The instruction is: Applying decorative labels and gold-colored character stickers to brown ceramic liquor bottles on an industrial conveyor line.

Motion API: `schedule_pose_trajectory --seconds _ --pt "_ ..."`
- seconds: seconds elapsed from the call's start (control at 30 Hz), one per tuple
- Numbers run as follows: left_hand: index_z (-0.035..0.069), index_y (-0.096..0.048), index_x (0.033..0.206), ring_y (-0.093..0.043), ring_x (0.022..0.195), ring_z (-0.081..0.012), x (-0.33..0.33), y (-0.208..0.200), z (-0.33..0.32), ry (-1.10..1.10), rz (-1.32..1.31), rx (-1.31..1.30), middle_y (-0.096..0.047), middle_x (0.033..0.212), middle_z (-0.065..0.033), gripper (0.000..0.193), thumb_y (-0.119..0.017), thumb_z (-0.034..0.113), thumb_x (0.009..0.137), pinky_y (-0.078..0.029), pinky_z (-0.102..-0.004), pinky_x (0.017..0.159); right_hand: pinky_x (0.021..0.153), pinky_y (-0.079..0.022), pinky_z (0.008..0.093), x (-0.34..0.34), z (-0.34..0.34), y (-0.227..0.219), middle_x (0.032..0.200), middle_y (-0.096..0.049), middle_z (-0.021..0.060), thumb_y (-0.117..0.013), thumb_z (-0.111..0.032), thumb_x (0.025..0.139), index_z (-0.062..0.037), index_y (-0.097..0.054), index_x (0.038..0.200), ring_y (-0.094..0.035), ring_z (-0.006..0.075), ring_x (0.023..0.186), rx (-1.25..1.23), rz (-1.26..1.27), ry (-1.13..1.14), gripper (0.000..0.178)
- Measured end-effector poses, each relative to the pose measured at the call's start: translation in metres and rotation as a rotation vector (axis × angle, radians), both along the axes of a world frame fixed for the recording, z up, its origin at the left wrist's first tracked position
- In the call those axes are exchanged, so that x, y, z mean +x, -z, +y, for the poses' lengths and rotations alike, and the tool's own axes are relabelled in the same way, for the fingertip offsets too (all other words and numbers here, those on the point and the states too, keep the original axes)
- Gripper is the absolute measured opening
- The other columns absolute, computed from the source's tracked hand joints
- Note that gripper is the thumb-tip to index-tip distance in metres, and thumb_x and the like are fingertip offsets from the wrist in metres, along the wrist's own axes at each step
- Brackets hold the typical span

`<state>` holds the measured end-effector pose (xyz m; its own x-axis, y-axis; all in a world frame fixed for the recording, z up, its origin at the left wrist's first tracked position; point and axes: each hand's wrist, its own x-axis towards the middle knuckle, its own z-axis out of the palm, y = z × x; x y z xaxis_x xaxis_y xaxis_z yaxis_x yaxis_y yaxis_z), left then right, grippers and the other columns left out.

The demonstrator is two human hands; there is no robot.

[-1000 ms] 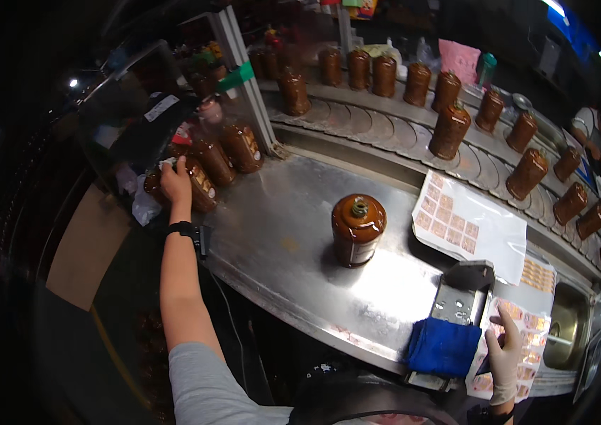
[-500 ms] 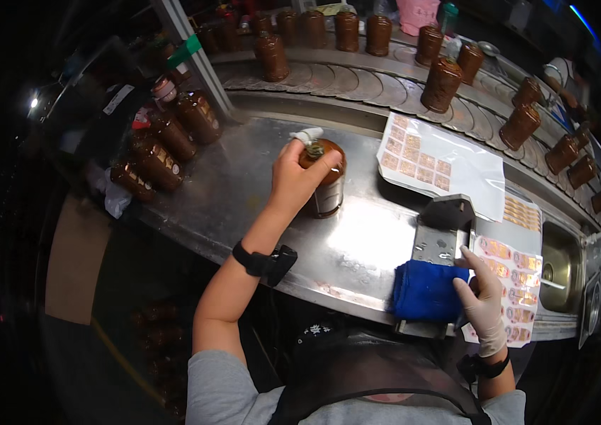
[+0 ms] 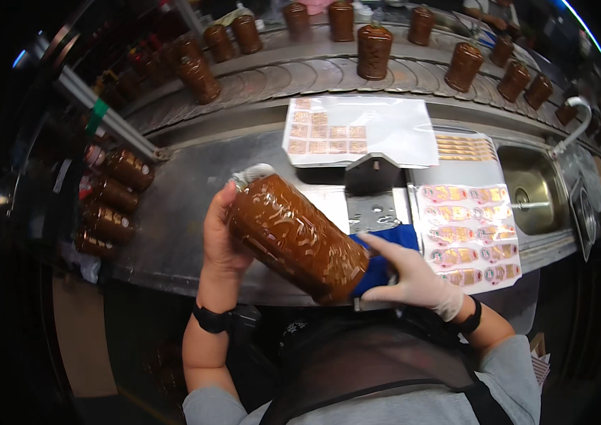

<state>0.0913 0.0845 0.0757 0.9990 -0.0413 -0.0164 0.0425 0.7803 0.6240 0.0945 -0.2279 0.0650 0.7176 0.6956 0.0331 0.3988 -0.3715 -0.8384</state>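
Note:
My left hand is closed around the neck end of a large glossy brown bottle with a raised surface pattern. A whitish covering shows at its fingertips beside the neck. The bottle is tilted, its base pointing down to the right. At that base is my right hand in a pale glove, thumb and fingers spread apart; whether it touches the glass I cannot tell. Just behind the base, a folded blue cloth lies over a metal stand with an upright back plate, partly hidden.
Label sheets lie right of the stand, and another partly used sheet lies behind it. Several brown bottles stand at the left. Further bottles line a slatted conveyor across the back. A sink is at the right.
My left hand has lifted the bottle off the steel table and tipped it over toward the right. My right hand has come to its base. The whole view has shifted rightward.

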Motion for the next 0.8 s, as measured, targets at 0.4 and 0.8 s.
schedule_pose_trajectory --seconds 0.4,0.8 --pt "0.003 -0.038 0.135 -0.055 0.119 -0.0180 0.002 -0.006 -0.121 0.188 0.156 0.228 -0.057 0.128 -0.0109 0.053 -0.065 0.029 0.098 -0.042 -0.0332 0.105 0.067 -0.054 0.0342 -0.014 -0.053 -0.026 0.094 -0.069 0.0134 -0.087 -0.022 0.067 -0.0058 -0.044 0.148 -0.069 0.0282 0.077 -0.107 -0.430 0.175 0.094" --pt "0.001 -0.048 0.125 -0.060 0.113 -0.0205 0.046 0.008 -0.116 0.299 0.161 0.340 -0.061 0.121 -0.0144 0.057 -0.079 0.025 0.083 -0.047 -0.0338 0.100 0.052 -0.046 0.0369 -0.010 -0.040 -0.030 0.080 -0.057 0.0085 -0.088 -0.030 0.059 -0.0021 -0.042 0.148 -0.060 0.0253 0.063 -0.295 -0.573 0.174 0.104"
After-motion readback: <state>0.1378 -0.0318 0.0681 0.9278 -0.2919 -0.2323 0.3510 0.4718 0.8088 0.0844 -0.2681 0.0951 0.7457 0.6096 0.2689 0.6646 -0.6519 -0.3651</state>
